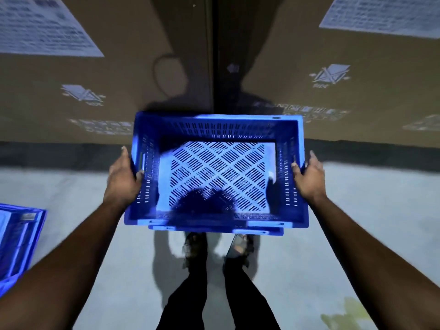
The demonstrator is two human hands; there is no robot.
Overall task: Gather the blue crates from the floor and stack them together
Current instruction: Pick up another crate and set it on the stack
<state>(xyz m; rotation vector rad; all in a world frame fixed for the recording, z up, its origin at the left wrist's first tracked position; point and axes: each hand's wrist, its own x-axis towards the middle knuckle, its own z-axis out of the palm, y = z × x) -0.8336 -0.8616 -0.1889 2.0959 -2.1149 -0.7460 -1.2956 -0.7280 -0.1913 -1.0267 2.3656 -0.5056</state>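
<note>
An empty blue crate with slotted walls and a lattice floor is held in front of me, above the grey floor. My left hand grips its left wall, thumb over the rim. On the opposite wall my right hand holds on the same way. A second blue rim shows just below the crate's near edge; I cannot tell whether it is another crate nested underneath. At the left edge of the view lies part of another blue crate on the floor.
Two large brown cardboard boxes with white labels stand close ahead, a dark gap between them. My legs and feet are directly below the crate. A greenish stain marks the floor at the lower right.
</note>
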